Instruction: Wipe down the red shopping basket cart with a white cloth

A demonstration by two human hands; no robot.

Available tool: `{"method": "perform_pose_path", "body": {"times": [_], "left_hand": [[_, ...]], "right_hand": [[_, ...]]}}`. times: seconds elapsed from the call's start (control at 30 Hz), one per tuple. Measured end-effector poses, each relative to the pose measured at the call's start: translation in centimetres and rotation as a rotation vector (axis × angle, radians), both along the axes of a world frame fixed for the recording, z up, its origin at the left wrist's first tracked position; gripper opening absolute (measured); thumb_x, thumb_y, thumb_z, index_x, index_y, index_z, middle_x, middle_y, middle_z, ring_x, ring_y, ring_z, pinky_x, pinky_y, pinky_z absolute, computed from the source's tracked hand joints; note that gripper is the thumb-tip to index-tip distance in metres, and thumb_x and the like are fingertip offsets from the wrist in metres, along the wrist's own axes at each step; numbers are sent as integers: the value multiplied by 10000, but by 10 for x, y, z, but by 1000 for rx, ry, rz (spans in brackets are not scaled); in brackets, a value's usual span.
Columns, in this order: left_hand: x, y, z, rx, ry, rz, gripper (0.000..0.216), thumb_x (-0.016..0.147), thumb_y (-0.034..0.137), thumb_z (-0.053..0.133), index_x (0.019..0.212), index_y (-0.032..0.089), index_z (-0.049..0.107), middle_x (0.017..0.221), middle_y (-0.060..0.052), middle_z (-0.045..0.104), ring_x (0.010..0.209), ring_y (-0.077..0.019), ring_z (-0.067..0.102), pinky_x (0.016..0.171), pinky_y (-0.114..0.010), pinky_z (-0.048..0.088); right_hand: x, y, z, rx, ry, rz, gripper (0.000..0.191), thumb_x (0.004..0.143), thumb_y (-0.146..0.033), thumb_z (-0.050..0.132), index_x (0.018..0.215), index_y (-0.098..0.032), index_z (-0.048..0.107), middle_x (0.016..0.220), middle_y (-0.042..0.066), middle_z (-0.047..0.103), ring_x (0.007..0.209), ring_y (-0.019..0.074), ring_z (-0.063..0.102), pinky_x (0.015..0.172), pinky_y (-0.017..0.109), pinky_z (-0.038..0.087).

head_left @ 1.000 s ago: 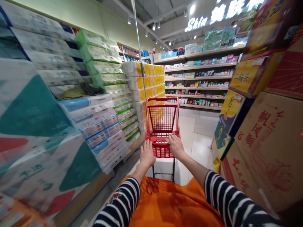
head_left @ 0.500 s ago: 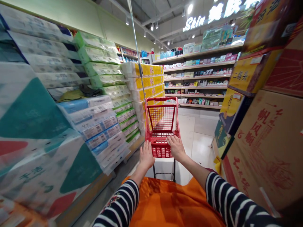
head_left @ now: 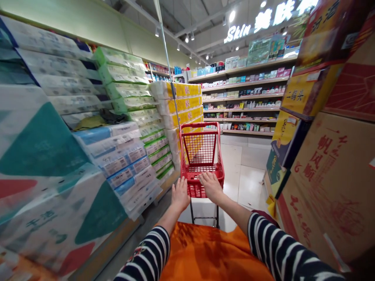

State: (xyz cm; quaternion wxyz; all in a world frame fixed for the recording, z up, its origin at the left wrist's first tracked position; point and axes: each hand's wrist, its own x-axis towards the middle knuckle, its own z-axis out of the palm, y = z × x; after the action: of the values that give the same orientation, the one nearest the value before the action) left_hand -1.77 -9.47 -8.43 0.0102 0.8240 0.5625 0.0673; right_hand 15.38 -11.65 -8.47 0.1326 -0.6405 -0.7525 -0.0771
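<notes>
A red shopping cart (head_left: 202,146) with a mesh basket on dark metal legs stands straight in front of me. My left hand (head_left: 181,195) is at the near left corner of the basket, its fingers stretched out and pointing forward. Over the near edge of the basket lies my right hand (head_left: 211,186), palm down, fingers extended and not wrapped round anything. Whether either palm presses on the plastic I cannot tell. No goods show inside the basket.
Stacked tissue packs (head_left: 125,156) and yellow-white paper rolls (head_left: 184,101) line the left side. Cardboard cartons (head_left: 331,179) and yellow boxes (head_left: 301,95) rise on the right. Shelves of skin-care goods (head_left: 246,93) stand ahead. A thin metal pole (head_left: 166,50) slants down beside the cart.
My right hand has shifted left along the basket's near edge, closer to my left hand. The scene sits slightly lower in view. Both hands stay open.
</notes>
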Motion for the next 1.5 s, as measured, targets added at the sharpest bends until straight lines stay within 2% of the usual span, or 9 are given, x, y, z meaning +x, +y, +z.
{"method": "perform_pose_path", "body": {"times": [0.17,0.37,0.47,0.7,0.83,1.03,1.17,1.3,1.5], "left_hand": [[6,-2,1,-19,-38,-2,733,721,117,478,1424,98,271,1534,-123,180,1416,-236,155,1133,-498,153],[5,-2,1,-48,-116,18,717,769,151,467,1436,71,215,1527,-141,202,1407,-200,196,1121,-419,238],[0,0,0,-45,-142,18,691,791,134,420,1442,71,196,1519,-136,234,1397,-176,225,1122,-395,245],[-1,-1,-2,-30,-54,2,738,729,80,442,1438,156,253,1538,-95,181,1414,-216,168,1134,-495,160],[5,-4,-1,-44,-48,10,731,734,98,447,1438,143,254,1542,-108,161,1416,-237,158,1127,-503,176],[-8,5,-2,-51,-27,-21,741,738,86,442,1444,138,223,1547,-96,144,1420,-204,139,1136,-477,168],[-26,10,-6,-111,-23,88,750,736,79,431,1448,125,198,1551,-109,111,1422,-212,122,1129,-473,192],[-29,4,-13,-157,7,56,743,739,88,432,1445,121,203,1548,-114,123,1421,-215,129,1132,-468,182],[-26,-9,-34,-221,14,53,751,726,106,481,1435,106,233,1530,-150,178,1414,-242,161,1124,-479,199]], "right_hand": [[22,-2,3,9,32,-154,465,913,-120,319,1362,-101,437,1448,140,378,1352,299,287,1093,466,245],[-42,17,-1,28,45,83,440,929,-149,319,1346,-138,458,1435,111,408,1348,266,306,1098,435,251],[-51,17,2,26,32,160,438,925,-152,333,1345,-136,458,1427,122,415,1351,249,303,1103,429,243],[21,-5,2,11,-1,18,488,878,-90,361,1356,-127,449,1439,117,400,1356,281,281,1097,451,227],[24,-2,-4,50,29,-61,466,889,-95,352,1340,-110,467,1422,147,415,1350,270,300,1085,455,257],[-23,15,-20,138,-26,196,468,894,-94,358,1349,-139,456,1432,113,411,1358,262,295,1104,458,257],[-24,23,-28,231,-120,397,487,875,-64,375,1354,-109,443,1445,133,383,1373,278,254,1112,502,238],[-27,29,-41,244,-181,631,444,891,-90,397,1329,-103,469,1403,148,441,1362,239,287,1115,488,253],[-31,20,-76,69,-56,549,389,929,-149,396,1306,-126,491,1306,147,541,1270,183,439,1073,403,350]]}}
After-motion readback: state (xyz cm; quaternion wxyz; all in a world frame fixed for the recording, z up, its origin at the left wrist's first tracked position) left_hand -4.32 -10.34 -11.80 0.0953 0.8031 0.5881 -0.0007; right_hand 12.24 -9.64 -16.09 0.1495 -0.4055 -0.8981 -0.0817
